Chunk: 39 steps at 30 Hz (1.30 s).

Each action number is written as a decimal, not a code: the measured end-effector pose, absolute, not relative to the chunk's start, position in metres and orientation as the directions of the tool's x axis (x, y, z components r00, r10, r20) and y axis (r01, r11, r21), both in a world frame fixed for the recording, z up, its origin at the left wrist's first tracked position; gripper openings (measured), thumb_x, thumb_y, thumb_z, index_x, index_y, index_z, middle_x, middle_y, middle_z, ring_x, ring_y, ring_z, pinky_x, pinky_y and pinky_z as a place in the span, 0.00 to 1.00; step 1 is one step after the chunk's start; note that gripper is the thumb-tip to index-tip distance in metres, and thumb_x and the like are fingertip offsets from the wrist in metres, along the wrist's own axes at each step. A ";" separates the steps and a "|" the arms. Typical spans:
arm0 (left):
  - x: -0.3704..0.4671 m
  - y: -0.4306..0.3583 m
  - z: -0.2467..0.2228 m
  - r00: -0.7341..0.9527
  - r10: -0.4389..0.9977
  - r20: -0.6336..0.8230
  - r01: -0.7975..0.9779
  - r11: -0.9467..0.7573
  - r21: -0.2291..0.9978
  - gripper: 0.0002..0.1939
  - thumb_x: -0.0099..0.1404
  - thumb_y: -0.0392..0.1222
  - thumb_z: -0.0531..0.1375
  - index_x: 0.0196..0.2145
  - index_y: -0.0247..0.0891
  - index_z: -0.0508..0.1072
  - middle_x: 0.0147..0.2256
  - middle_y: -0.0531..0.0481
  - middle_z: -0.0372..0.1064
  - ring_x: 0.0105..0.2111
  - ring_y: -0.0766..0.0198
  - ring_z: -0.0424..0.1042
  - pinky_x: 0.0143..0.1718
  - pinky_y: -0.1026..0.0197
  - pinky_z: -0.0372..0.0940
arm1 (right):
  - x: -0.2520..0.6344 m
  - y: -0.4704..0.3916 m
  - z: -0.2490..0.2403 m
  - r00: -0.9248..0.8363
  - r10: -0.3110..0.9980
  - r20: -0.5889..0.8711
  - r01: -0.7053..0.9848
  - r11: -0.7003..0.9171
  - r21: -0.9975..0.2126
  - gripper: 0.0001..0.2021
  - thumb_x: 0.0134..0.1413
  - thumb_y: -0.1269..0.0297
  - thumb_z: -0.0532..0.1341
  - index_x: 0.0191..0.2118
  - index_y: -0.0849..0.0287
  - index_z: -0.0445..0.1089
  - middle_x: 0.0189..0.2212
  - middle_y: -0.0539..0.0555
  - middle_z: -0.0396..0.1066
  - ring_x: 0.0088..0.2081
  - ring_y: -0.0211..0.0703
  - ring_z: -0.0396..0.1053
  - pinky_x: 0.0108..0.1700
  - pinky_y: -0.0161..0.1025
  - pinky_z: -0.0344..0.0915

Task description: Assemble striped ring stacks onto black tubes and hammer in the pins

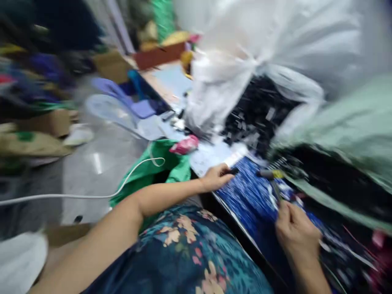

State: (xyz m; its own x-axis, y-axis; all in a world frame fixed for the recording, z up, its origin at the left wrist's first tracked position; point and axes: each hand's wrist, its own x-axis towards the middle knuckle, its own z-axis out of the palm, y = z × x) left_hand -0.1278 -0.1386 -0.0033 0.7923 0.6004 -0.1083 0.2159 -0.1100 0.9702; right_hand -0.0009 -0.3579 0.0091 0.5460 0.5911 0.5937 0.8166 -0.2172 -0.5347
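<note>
My left hand (217, 177) is closed in a pinch on a small black piece (233, 171), held over the left part of a blue plastic-covered surface (249, 185). My right hand (297, 228) grips a small hammer-shaped tool, whose thin dark handle (276, 191) points up and away from the fingers. A grey-and-yellow bar (270, 174) lies across the handle's far end; blur hides whether the two are joined. Beyond both hands, many black pieces (255, 110) spill from the mouth of a large white plastic bag (220, 85).
A pale green sack (346, 122) with dark contents bulges at the right. Left of the table hang a green bag (147, 163) and a white cable (92, 197). A pink bundle (185, 145) lies at the table's edge. Plastic stools (112, 110), boxes and sacks stand on the floor.
</note>
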 end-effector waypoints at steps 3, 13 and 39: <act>-0.086 -0.121 -0.007 0.925 0.380 -0.020 0.231 -0.520 0.823 0.05 0.62 0.41 0.64 0.34 0.38 0.72 0.30 0.52 0.69 0.32 0.62 0.66 0.39 0.58 0.62 | -0.006 -0.369 -0.015 0.694 0.473 0.543 0.719 -0.482 -0.500 0.14 0.69 0.61 0.53 0.43 0.60 0.74 0.31 0.58 0.75 0.33 0.46 0.72 0.38 0.42 0.67; -0.045 -0.092 -0.010 0.965 0.108 -0.240 0.256 -0.601 0.757 0.15 0.52 0.46 0.72 0.25 0.38 0.70 0.22 0.57 0.62 0.25 0.66 0.58 0.30 0.61 0.49 | 0.003 -0.352 -0.004 0.690 0.520 0.503 0.722 -0.545 -0.427 0.13 0.69 0.62 0.52 0.45 0.59 0.73 0.31 0.55 0.74 0.32 0.43 0.71 0.37 0.39 0.66; -0.166 -0.051 0.048 0.953 -0.097 -0.287 0.189 -0.547 0.815 0.12 0.57 0.47 0.64 0.28 0.38 0.66 0.23 0.58 0.60 0.24 0.69 0.58 0.27 0.63 0.51 | -0.008 -0.384 -0.023 0.476 0.740 0.475 0.857 -0.511 -0.063 0.12 0.63 0.58 0.63 0.48 0.59 0.76 0.34 0.54 0.79 0.30 0.43 0.75 0.24 0.37 0.58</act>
